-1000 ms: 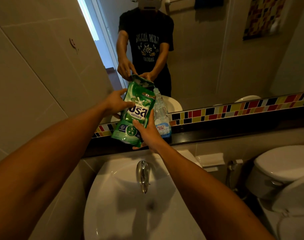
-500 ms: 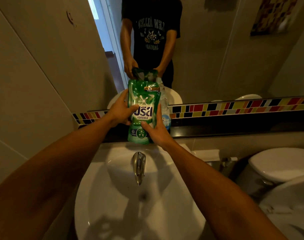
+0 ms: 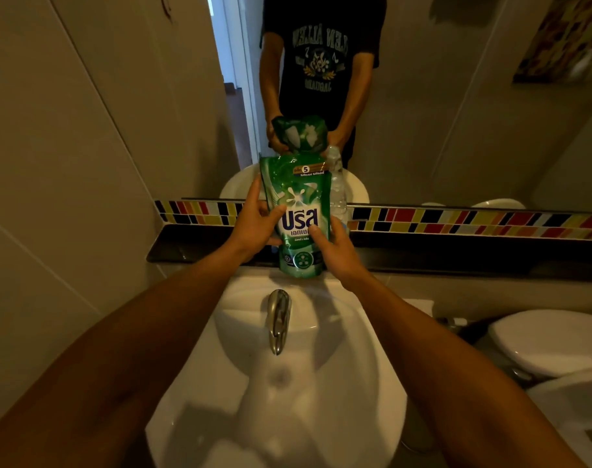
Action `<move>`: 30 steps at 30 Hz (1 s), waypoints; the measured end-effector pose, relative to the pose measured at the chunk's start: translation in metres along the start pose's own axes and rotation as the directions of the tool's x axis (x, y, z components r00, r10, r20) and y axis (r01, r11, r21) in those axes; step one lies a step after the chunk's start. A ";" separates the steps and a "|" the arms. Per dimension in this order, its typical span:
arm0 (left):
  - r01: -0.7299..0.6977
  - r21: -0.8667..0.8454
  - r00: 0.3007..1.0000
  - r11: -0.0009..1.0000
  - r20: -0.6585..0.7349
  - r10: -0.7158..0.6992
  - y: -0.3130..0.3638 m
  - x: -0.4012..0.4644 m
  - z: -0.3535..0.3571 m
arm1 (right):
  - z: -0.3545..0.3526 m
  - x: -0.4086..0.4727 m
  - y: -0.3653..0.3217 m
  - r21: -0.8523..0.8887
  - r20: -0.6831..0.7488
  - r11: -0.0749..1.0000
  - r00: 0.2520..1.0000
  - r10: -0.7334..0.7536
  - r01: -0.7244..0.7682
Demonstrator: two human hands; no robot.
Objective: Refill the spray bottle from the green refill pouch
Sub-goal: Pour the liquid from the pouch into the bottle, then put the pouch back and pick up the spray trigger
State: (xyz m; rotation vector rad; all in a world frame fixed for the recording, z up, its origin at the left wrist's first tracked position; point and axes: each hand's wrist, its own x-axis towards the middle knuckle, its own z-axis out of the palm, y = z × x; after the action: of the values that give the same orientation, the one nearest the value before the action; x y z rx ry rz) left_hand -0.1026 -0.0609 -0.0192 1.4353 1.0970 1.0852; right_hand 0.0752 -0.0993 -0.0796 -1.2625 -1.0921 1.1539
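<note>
Tilted a second earlier, the green refill pouch point(image 3: 296, 214) had come upright at the centre of the frame, its base on the dark ledge point(image 3: 456, 253) behind the sink point(image 3: 372, 383). I had my left hand point(image 3: 254, 226) and right hand point(image 3: 338, 251) clasping its glossy, crinkled sides, its top not yet opened, I judged. Just behind it stood a clear ribbed plastic bottle point(image 3: 337, 184), so pouring had not begun.

The scene is dim and warm-toned, with a yellow-brown cast. The brightest patch is the doorway point(image 3: 232, 62) reflected in the mirror point(image 3: 456, 96), pale and nearly blown out. The forearms throw soft shadows across the sink point(image 3: 372, 383). Wide-angle distortion bends the wall tiles and tile strip point(image 3: 473, 222) at the edges. The near forearms look soft and blurred; the pouch point(image 3: 296, 211) print stays readable.
</note>
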 end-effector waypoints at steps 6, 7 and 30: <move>0.002 -0.003 0.997 1.000 -0.074 -0.002 0.001 0.003 -0.030 | 0.031 0.008 -0.013 -0.009 0.042 1.000 0.999 -0.028 0.028; -0.001 0.000 0.996 1.000 -0.084 0.001 0.002 0.004 -0.037 | 0.038 0.011 -0.015 -0.015 0.050 0.999 0.998 -0.035 0.036; -0.058 0.151 0.844 0.987 -0.520 0.129 -0.069 0.049 -0.221 | 0.258 0.108 0.003 -0.095 0.218 0.983 0.967 -0.131 0.155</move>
State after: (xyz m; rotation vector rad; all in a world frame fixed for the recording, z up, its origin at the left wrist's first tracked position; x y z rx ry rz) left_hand -0.3157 0.0340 -0.0587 1.3308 1.5197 1.5647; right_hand -0.1681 0.0378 -0.0796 -1.1427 -1.3991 1.1487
